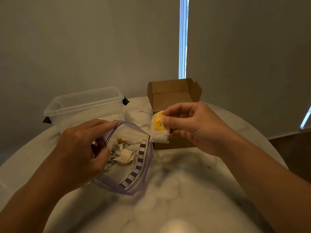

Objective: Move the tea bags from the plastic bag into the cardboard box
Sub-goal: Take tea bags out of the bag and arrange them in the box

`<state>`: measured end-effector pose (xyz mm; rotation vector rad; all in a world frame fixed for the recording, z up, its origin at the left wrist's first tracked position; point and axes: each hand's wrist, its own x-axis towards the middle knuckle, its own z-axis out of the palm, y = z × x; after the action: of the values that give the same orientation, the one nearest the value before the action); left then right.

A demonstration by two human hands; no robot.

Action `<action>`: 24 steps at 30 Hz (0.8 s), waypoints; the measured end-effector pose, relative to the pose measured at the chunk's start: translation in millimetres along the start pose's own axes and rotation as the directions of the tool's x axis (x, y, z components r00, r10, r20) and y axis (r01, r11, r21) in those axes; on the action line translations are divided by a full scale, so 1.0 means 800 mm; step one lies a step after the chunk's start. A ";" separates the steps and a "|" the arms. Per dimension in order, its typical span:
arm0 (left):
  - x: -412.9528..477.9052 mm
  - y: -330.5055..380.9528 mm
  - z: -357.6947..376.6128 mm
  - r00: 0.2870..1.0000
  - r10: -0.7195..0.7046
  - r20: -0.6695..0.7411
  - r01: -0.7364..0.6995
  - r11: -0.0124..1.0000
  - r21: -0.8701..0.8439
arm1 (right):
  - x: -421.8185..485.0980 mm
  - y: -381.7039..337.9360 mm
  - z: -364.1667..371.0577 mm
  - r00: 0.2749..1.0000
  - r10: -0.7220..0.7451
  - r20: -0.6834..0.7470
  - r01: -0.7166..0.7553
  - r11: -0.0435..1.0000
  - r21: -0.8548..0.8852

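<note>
From the head camera, low and left of centre in the frame, the left hand [79,148] gripped the near rim of the plastic bag [134,172], its fingers [101,125] curled over the purple zip edge so that the mouth stood wide. A loose heap of tea bags [122,153] lay inside, on the bag's lower wall. Right of centre, the right hand [193,126] pinched a single tea bag [159,132] with a yellow tag between thumb and fingers, raised off the marble worktop [185,190]. It hung just past the bag's far edge, at the near left corner of the cardboard box [171,93]. The box stood open in the upper middle, lid flap upright. A clear plastic tub [84,106] stood at the left, beyond the bag. Pale blinds [84,39] filled the background.
</note>
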<state>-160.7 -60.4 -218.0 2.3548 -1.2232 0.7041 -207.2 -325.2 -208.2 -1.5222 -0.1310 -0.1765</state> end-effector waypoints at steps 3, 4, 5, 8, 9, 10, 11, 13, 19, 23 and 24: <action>-0.001 -0.002 0.002 1.000 -0.004 0.004 0.004 1.000 -0.008 | 0.020 0.000 -0.020 0.997 -0.026 -0.067 0.025 1.000 -0.012; -0.001 -0.003 0.002 1.000 -0.002 0.005 0.002 1.000 -0.012 | 0.029 0.000 -0.027 0.995 -0.038 -0.092 0.036 0.999 -0.025; 0.000 -0.003 0.001 1.000 0.000 0.007 0.000 1.000 -0.018 | 0.037 0.000 -0.035 0.992 -0.052 -0.116 0.047 0.998 -0.038; 0.000 -0.006 0.002 1.000 0.017 0.000 -0.017 1.000 -0.023 | 0.062 -0.002 -0.058 0.980 -0.093 -0.179 0.077 0.993 -0.091; 0.000 -0.007 0.003 1.000 0.021 -0.006 -0.022 1.000 -0.020 | 0.069 -0.004 -0.065 0.974 -0.107 -0.198 0.085 0.990 -0.113; 0.000 -0.008 0.003 1.000 0.024 -0.014 -0.024 1.000 -0.020 | 0.076 -0.006 -0.070 0.969 -0.122 -0.215 0.093 0.986 -0.138; 0.000 -0.009 0.004 0.999 0.025 -0.024 -0.026 0.999 -0.020 | 0.082 -0.008 -0.075 0.964 -0.137 -0.230 0.101 0.982 -0.162; -0.001 -0.012 0.005 0.999 0.028 -0.040 -0.028 0.999 -0.023 | 0.090 -0.010 -0.081 0.951 -0.164 -0.262 0.111 0.972 -0.205; -0.002 -0.016 0.006 0.997 0.045 -0.061 -0.048 0.997 -0.059 | 0.091 0.005 -0.098 0.915 -0.245 -0.321 0.122 0.926 -0.358; -0.003 -0.015 0.008 0.996 0.040 -0.074 -0.045 0.997 -0.063 | 0.085 0.015 -0.115 0.891 -0.301 -0.339 0.109 0.868 -0.484; -0.003 -0.015 0.009 0.997 0.038 -0.073 -0.043 0.997 -0.065 | 0.085 0.018 -0.118 0.885 -0.310 -0.348 0.100 0.856 -0.507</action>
<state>-150.1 -56.2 -226.5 2.2377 -1.2473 0.7429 -139.8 -421.4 -213.6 -1.9235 0.1017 -0.7580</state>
